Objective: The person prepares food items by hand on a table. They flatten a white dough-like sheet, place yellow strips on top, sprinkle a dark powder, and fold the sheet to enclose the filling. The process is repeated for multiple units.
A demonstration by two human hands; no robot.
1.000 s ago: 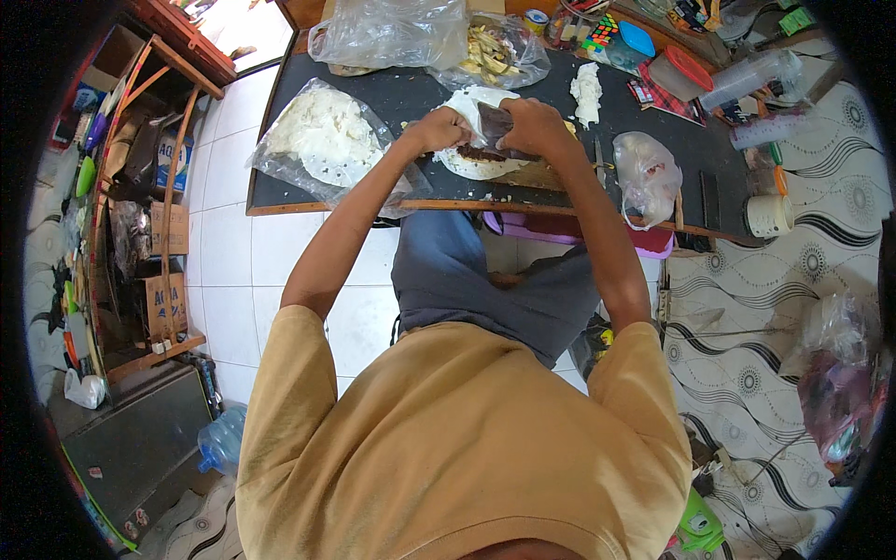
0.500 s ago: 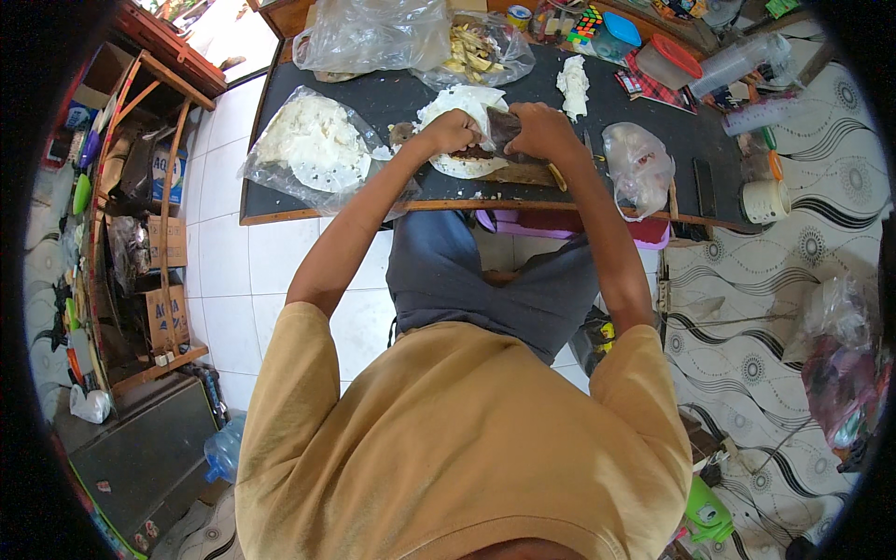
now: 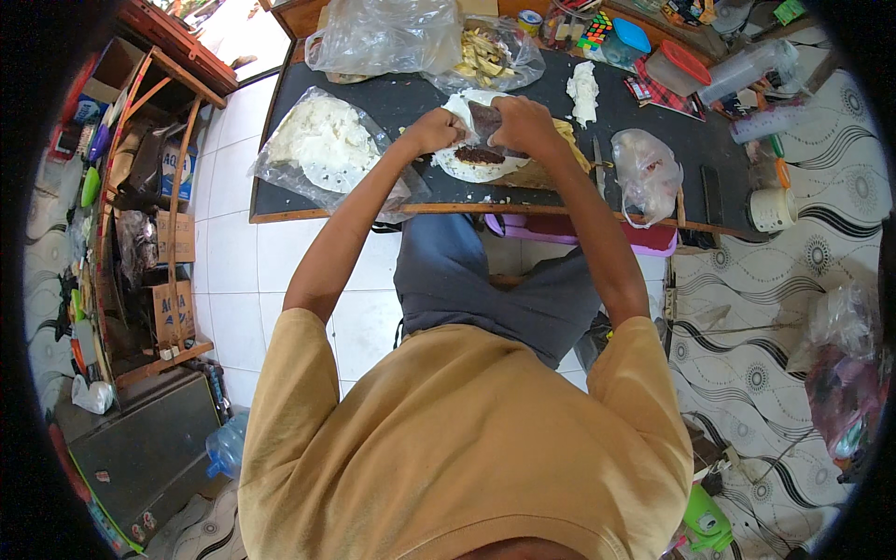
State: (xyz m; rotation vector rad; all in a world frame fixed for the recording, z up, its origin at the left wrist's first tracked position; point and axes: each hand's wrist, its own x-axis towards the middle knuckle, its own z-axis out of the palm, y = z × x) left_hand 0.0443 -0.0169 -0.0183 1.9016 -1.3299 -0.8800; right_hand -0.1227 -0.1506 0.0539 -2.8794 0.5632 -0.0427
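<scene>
Over the desk, both hands hold a clear plastic bag of dark brown crumbs or sprinkles [image 3: 485,121]. My left hand [image 3: 436,132] is closed at the bag's left edge, and my right hand [image 3: 525,128] is wrapped round its right side. Just below lies a thin white round wrapper [image 3: 457,170] with a dark brown patch of filling [image 3: 480,156] on it. A wooden board [image 3: 534,175] shows partly under the wrapper. To the left, a pile of white round wrappers [image 3: 322,140] rests on a clear plastic sheet.
Yellow strips fill an open bag [image 3: 485,63] at the back, beside a large clear bag [image 3: 383,37]. Right of my hands lie yellow pieces [image 3: 570,142], a knife [image 3: 598,168], a crumpled white piece [image 3: 582,93], a tied plastic bag [image 3: 644,168] and a phone [image 3: 712,194].
The bag has tilted and drawn back from the wrapper, so more of the dark brown patch shows. My left hand has shifted up slightly. The whole view has moved a little.
</scene>
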